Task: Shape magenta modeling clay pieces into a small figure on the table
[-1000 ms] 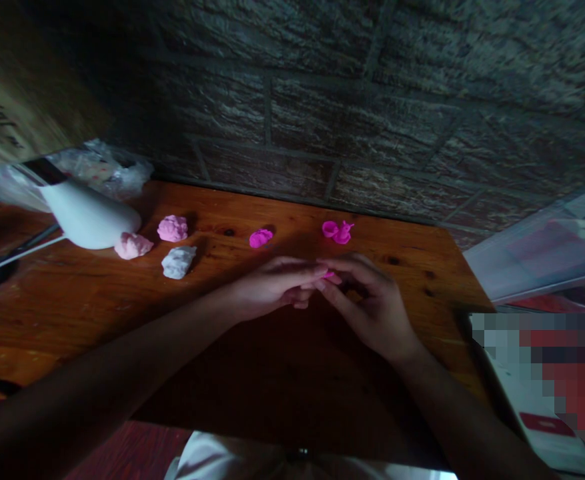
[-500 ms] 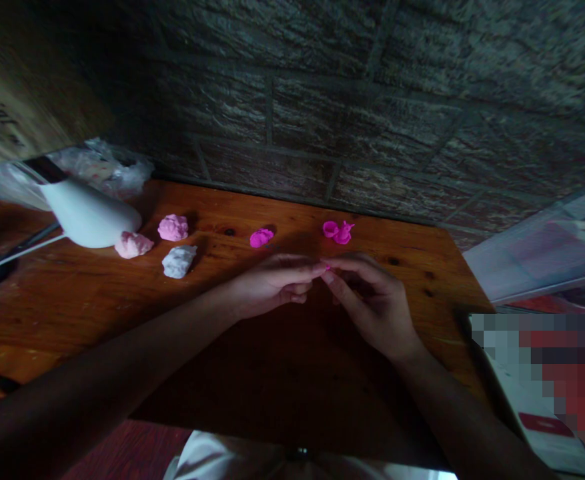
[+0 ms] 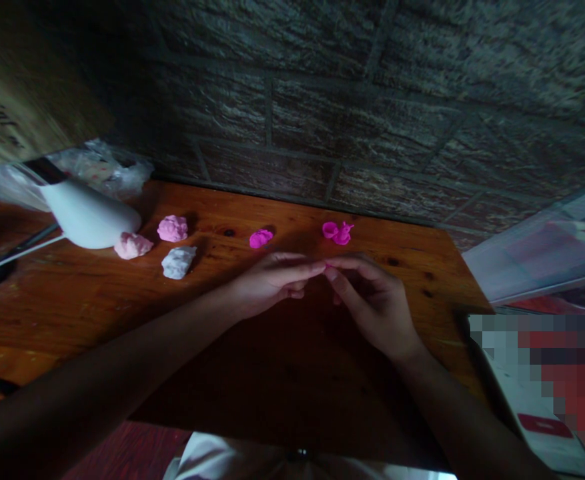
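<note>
My left hand (image 3: 272, 283) and my right hand (image 3: 372, 303) meet fingertip to fingertip above the wooden table (image 3: 97, 313). Both pinch one tiny magenta bit of clay (image 3: 327, 267), mostly hidden by the fingers. Just beyond the hands lie a magenta clay lump (image 3: 261, 238) and a shaped magenta clay piece (image 3: 337, 232). Further left sit a pink clay lump (image 3: 173, 228), a pale pink lump (image 3: 133, 245) and a white lump (image 3: 179, 261).
A white lamp-like object (image 3: 89, 213) lies at the left with a cable and crumpled plastic bags (image 3: 105, 167) behind it. A dark brick wall (image 3: 372, 120) backs the table. Papers and a clear plastic sheet (image 3: 537, 253) lie off the right edge.
Both hands have lifted slightly toward the far side, with fingertips still pinched together. The visible magenta bit between them has shrunk. The lumps on the table have not moved.
</note>
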Demonstrator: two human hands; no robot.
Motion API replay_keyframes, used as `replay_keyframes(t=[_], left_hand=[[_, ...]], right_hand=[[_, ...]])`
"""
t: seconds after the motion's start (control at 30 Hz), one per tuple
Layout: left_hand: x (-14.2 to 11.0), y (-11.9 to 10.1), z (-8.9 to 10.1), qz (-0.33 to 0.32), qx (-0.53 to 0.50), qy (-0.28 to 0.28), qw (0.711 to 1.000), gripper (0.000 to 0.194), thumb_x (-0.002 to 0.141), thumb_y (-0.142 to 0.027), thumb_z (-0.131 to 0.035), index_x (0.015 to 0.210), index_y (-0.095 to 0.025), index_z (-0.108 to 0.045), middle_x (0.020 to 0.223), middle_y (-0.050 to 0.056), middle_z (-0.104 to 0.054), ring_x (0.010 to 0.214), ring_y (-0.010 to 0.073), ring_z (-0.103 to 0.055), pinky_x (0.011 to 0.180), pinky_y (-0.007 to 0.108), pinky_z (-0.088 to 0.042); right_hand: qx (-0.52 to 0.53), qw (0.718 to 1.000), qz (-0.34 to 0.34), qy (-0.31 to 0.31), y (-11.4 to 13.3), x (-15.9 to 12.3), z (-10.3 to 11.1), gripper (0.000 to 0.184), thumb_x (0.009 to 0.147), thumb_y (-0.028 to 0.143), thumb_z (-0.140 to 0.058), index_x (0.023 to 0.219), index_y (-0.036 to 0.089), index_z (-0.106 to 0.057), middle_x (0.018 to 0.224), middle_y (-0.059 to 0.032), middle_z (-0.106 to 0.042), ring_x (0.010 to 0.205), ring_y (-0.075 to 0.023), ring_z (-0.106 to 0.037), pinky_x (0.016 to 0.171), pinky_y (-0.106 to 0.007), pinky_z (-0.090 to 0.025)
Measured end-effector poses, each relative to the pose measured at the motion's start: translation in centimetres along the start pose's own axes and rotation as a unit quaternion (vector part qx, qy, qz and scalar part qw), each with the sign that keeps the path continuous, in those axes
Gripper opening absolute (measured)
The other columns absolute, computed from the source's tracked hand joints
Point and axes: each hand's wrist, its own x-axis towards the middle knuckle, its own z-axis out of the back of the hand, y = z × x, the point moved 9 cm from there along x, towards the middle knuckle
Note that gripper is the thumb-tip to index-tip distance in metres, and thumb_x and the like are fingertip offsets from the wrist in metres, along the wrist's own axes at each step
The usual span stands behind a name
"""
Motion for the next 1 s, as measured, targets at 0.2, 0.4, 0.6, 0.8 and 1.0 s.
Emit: replay_keyframes(t=[0.2, 0.4, 0.6, 0.8, 1.0], left_hand=[[0.1, -0.1, 0.0, -0.013, -0.002, -0.001, 1.000, 0.033, 0.079, -0.044, -0.082, 0.075, -0.014, -0.068, 0.057, -0.008, -0.037, 0.052, 0.0066, -0.027, 0.052, 0.024, -0.025], [-0.1, -0.3, -0.2, -0.018, 0.013, -0.012, 1.000, 0.036, 0.077, -0.047, -0.083, 0.076, -0.014, -0.068, 0.059, -0.007, -0.042, 0.054, 0.0068, -0.035, 0.054, 0.024, -0.030], [0.0, -0.5, -0.4, -0.048, 0.032, 0.001, 0.998, 0.036, 0.075, -0.047, -0.085, 0.082, -0.014, -0.074, 0.058, -0.005, -0.050, 0.053, 0.0066, -0.038, 0.054, 0.023, -0.031], [0.0, -0.6, -0.3, -0.055, 0.042, 0.007, 0.998, 0.036, 0.077, -0.048, -0.084, 0.082, -0.014, -0.074, 0.061, -0.004, -0.054, 0.056, 0.0077, -0.043, 0.055, 0.024, -0.032], [-0.1, -0.7, -0.7, -0.062, 0.046, 0.019, 0.997, 0.036, 0.077, -0.049, -0.083, 0.079, -0.015, -0.072, 0.060, -0.004, -0.054, 0.055, 0.0077, -0.044, 0.055, 0.024, -0.033]], right_hand=[[0.026, 0.998, -0.051, -0.014, -0.9, 0.1, 0.2, 0.013, 0.091, 0.029, -0.071, 0.101, 0.023, -0.077, 0.091, -0.0021, -0.078, 0.054, -0.0084, -0.060, 0.051, -0.023, -0.054], [0.062, 0.994, -0.086, -0.008, -1.7, 0.2, 0.2, 0.021, 0.089, 0.040, -0.074, 0.099, 0.022, -0.077, 0.081, -0.0012, -0.076, 0.053, -0.0095, -0.059, 0.050, -0.023, -0.052], [0.114, 0.983, -0.144, 0.014, -2.5, 0.1, -0.1, 0.026, 0.088, 0.045, -0.076, 0.095, 0.020, -0.076, 0.059, 0.0047, -0.062, 0.051, -0.0086, -0.054, 0.049, -0.020, -0.047], [0.149, 0.975, -0.164, 0.025, -2.9, -0.2, -0.6, 0.026, 0.088, 0.045, -0.076, 0.096, 0.021, -0.075, 0.061, 0.0053, -0.061, 0.051, -0.0085, -0.053, 0.049, -0.020, -0.046], [0.183, 0.970, -0.159, 0.032, -2.6, -0.3, -0.8, 0.020, 0.089, 0.041, -0.076, 0.095, 0.021, -0.075, 0.063, 0.0051, -0.062, 0.052, -0.0074, -0.053, 0.049, -0.019, -0.045]])
